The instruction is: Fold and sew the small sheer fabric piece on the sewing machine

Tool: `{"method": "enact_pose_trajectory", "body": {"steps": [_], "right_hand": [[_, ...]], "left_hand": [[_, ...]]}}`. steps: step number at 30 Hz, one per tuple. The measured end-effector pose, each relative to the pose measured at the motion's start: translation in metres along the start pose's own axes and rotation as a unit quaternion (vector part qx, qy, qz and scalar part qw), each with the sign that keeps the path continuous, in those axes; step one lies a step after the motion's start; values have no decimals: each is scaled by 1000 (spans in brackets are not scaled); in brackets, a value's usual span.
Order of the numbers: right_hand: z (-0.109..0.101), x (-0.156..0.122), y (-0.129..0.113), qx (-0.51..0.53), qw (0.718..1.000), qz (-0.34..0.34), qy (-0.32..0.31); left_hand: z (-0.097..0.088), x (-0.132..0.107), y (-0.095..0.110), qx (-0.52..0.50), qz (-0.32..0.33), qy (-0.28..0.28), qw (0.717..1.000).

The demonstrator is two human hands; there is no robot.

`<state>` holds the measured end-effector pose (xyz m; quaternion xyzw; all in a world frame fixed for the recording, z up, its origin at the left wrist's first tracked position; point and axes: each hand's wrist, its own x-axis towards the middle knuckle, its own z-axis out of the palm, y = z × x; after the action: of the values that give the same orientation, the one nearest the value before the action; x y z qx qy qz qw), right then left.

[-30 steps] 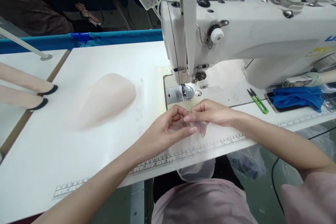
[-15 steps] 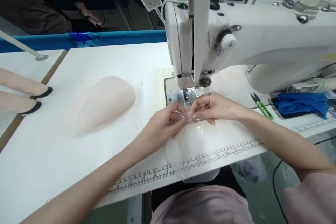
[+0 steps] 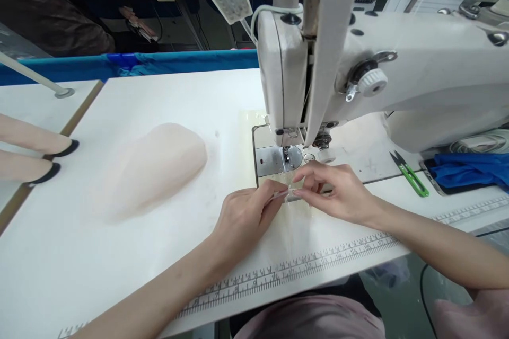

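Note:
My left hand [image 3: 254, 211] pinches a thin, translucent whitish strip [image 3: 280, 194] between thumb and fingers, just in front of the needle plate [image 3: 274, 161] of the white sewing machine [image 3: 283, 77]. Close to its right end, my right hand [image 3: 338, 190] has thumb and forefinger closed on the strip's tip, the other fingers curled. A small gap lies between the two hands. The presser foot [image 3: 286, 154] stands behind them, apart from the fingers. On the table to the left lies a pale beige, rounded piece [image 3: 170, 161] that looks like a moulded cup.
Green-handled thread snips [image 3: 411, 176] lie right of my right hand, beside a blue cloth [image 3: 469, 172] on a phone-like device. Two pale long pieces with black ends [image 3: 47, 172] reach in from the left. A printed ruler [image 3: 278, 278] runs along the table's front edge. A person sits across.
My hands have drawn slightly apart and come nearer to me, showing more of the needle plate and the strip between them. The view has shifted a little.

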<state>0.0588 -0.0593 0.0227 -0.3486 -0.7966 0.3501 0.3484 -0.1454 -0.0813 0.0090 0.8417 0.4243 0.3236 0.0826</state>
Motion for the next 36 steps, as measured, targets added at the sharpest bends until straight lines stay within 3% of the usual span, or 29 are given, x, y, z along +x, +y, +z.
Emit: {"method": "enact_pose_trajectory", "body": {"steps": [21,36], "right_hand": [[0,0,-1,27,998,47,-32],[0,0,-1,9,997,30,-64]], "left_hand": [[0,0,1,-32,-14,-8,999],[-2,-1,2,-16,0,7,1000]]}}
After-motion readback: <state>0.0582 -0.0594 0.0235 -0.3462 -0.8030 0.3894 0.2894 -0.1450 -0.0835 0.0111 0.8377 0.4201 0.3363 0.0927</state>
